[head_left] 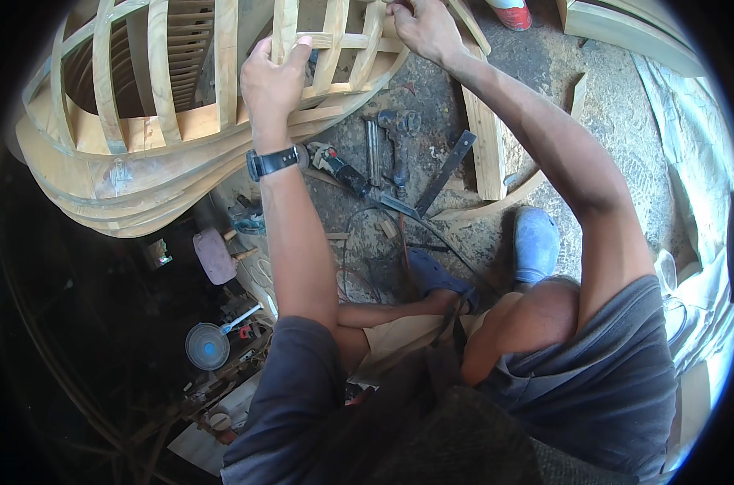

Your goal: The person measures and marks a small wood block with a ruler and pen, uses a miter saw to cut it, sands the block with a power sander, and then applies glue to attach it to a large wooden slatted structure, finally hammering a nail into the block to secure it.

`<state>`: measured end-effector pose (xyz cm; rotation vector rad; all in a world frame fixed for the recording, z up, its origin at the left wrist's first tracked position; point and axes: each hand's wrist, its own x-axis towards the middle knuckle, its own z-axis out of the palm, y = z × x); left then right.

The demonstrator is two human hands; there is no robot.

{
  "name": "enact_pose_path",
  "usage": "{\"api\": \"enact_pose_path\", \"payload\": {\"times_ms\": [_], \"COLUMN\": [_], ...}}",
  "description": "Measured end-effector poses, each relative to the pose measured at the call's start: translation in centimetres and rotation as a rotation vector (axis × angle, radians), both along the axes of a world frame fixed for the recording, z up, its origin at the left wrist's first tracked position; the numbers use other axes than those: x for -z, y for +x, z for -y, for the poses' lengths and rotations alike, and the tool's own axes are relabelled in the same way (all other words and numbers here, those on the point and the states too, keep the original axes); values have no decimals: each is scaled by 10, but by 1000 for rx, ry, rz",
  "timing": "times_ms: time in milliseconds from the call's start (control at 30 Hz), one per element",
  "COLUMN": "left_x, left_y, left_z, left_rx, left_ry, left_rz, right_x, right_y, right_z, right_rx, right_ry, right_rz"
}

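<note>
A wooden boat-like frame (163, 77) with upright ribs and layered curved planks fills the upper left. My left hand (272, 81), with a dark watch on its wrist, is closed around a thin wooden strip (326, 39) and a rib of the frame; the thumb presses on the strip's near end. The strip crosses several ribs toward the right. At the top edge, my right hand (423, 31) has its fingers pinched together beside the rightmost ribs. What lies in that pinch is partly cut off and cannot be made out.
Power tools lie on the stained floor: a grinder (339, 168) and a drill-like tool (399, 133). Near them are a flat dark metal bar (446, 174), a wooden beam (484, 145) and a curved wood piece (496, 208). A red-and-white can (511, 14) stands at the top right. Cables run near my blue shoes (536, 242).
</note>
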<state>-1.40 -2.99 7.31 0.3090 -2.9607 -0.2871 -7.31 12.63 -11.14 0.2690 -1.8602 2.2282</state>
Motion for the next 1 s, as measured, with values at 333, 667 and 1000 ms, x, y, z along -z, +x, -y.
{"api": "enact_pose_path", "payload": {"times_ms": [333,667,1000], "left_x": [0,16,61], "left_y": [6,-3,47], "left_z": [-5,3,-20], "left_rx": [7,77,138], "left_ry": [-22,-50,153], "left_rz": [11,-130,-701], "right_x": [-22,-62,-58], "right_y": [-12,-26,-29], "right_z": [17,10,22], "right_rx": [-268,-639,-561], "right_ry": [253,471,598], "right_rz": [-442,-346,-475]}}
